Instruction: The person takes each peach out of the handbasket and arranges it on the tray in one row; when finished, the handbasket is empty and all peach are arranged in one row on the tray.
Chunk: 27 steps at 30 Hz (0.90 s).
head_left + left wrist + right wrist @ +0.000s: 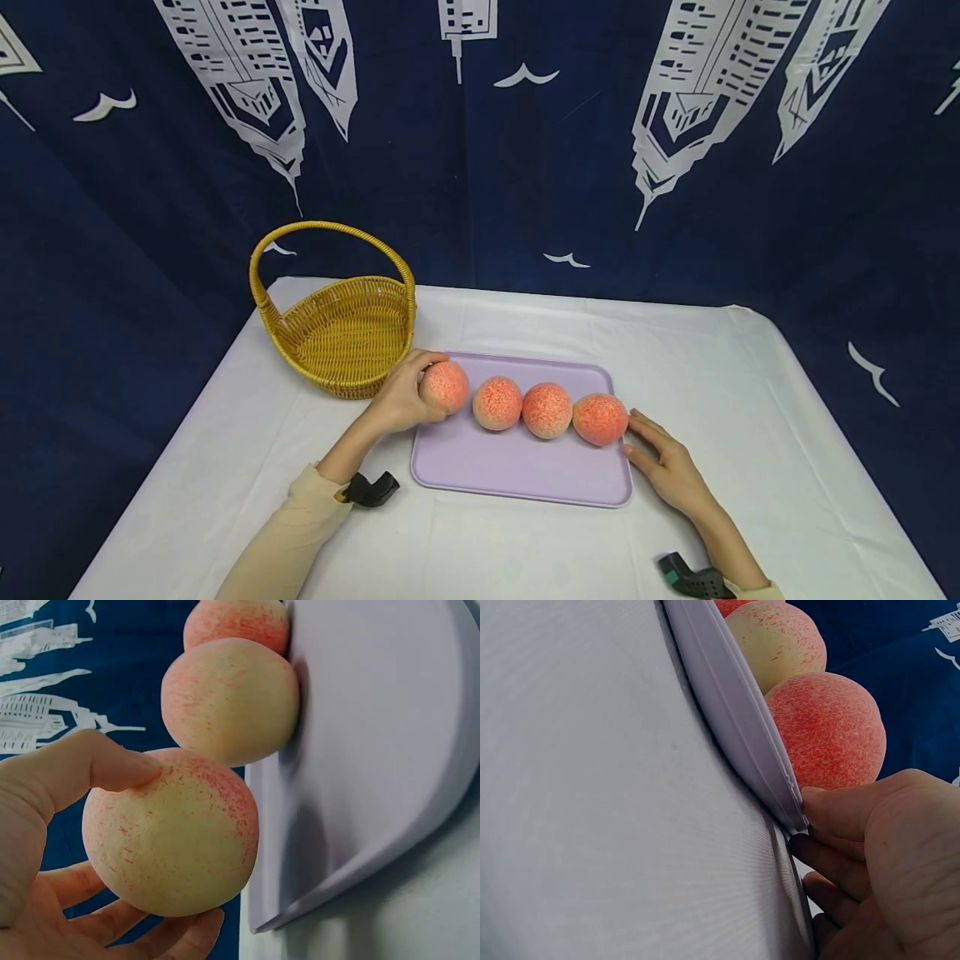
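Note:
My left hand (405,398) grips a peach (447,387) at the left end of the lilac tray (517,475). In the left wrist view the thumb lies on top of this peach (172,840), with fingers curled beneath, and it appears lifted off the tray. Three more peaches sit in a row on the tray: one left (497,403), one in the middle (547,410) and a redder one (600,419) at the right. My right hand (671,467) pinches the tray's right rim (757,742), thumb above and fingers below, beside the redder peach (829,731).
A yellow wicker basket (348,333) with a tall arched handle stands behind and left of the tray. A white cloth (720,367) covers the table. Behind hangs a dark blue curtain (525,167) with white building prints.

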### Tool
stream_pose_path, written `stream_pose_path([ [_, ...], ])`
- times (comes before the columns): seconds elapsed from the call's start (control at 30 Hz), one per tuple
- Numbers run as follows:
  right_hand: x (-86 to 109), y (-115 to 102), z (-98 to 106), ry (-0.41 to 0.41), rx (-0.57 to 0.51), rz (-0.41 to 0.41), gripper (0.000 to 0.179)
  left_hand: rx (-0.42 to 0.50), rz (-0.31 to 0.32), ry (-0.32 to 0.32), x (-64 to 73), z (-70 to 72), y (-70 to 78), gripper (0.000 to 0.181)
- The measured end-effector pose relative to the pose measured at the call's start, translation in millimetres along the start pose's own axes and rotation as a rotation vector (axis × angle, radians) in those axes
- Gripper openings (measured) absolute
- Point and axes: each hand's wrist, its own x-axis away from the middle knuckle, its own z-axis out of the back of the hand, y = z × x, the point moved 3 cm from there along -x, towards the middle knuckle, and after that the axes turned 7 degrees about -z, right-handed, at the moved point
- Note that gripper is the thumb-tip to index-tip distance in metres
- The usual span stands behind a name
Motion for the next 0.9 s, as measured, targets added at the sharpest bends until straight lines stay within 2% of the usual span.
stream_pose_path([
  [0.27,-0.3,0,0,-0.001,0.003,0.0,0.045,-0.024,-0.011,-0.051,-1.0,-5.0,-6.9,0.077],
  [0.43,-0.2,0,0,0.003,-0.003,0.011,0.044,-0.035,0.012,-0.083,-1.5,-9.7,-12.1,0.078],
  [0.63,-0.4,0,1,0.001,0.0,0.01,0.044,-0.003,0.034,-0.089,-0.8,-12.4,-13.2,0.077],
  [0.9,0.5,3,0,-0.006,0.009,-0.001,0.045,0.004,0.018,-0.087,-0.1,-13.4,-14.0,0.077],
])
